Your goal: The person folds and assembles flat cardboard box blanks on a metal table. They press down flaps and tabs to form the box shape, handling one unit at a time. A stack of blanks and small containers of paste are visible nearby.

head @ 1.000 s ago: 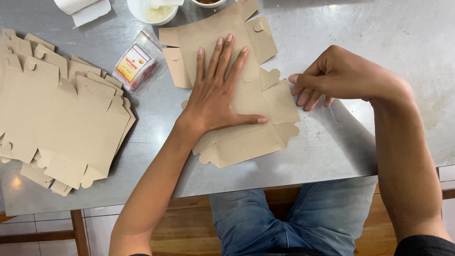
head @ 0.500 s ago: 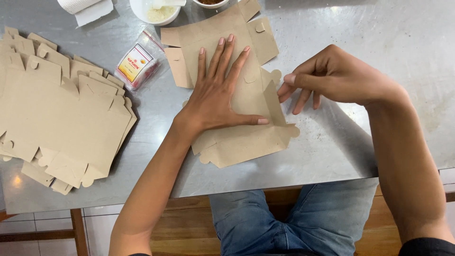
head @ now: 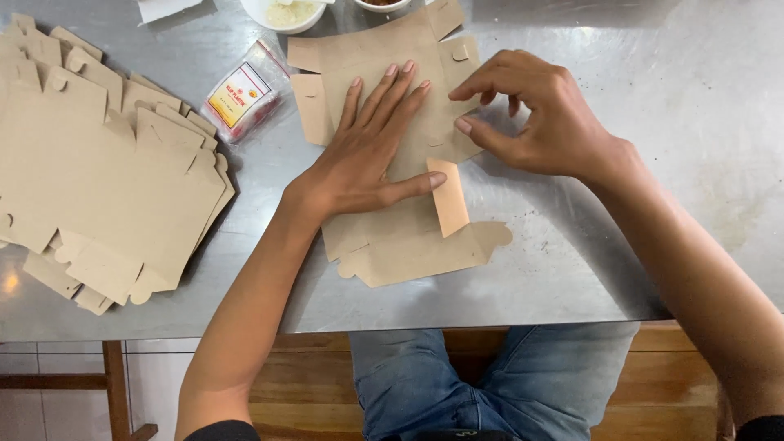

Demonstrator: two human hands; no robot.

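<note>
A flat brown cardboard box blank (head: 408, 245) lies on the steel table (head: 653, 122) in front of me. My left hand (head: 371, 151) presses flat on its middle, fingers spread, thumb pointing right. My right hand (head: 535, 114) pinches the blank's right side panel between thumb and fingers, folding it inward over the sheet. A narrow flap (head: 449, 196) stands up just beyond my left thumb.
A stack of several unfolded cardboard blanks (head: 98, 171) lies at the left. A small clear plastic packet with a yellow and red label (head: 241, 94) sits beside it. Two white bowls (head: 286, 12) and a paper sheet (head: 167, 8) stand at the far edge. My jeans-clad legs (head: 482, 384) show below.
My right hand moved left and toward the far side, folding the right side panel over the sheet. The narrow flap now stands up. My left hand stayed flat.
</note>
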